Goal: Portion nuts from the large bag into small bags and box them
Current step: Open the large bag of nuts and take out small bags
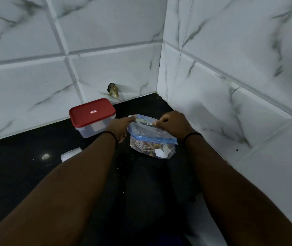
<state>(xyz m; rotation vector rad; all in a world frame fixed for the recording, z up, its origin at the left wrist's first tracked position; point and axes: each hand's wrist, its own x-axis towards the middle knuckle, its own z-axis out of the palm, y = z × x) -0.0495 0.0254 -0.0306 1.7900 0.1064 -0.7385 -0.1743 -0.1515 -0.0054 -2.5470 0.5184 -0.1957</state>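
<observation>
We pinch the zip edge of the large bag (152, 137) with both hands, left hand (122, 127) at its nine o'clock corner, right hand (174, 126) closed on the rim at two o'clock. The bag stands on the dark counter (26, 166), with the red-lidded box (92, 116) near its ten o'clock. If we tug unevenly, the bag could tip and spill nuts; the box lid is on.

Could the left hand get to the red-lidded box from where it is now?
Probably yes. The left hand pinches the big bag's rim right beside the box; nothing lies between them, but it must release the bag first.
</observation>
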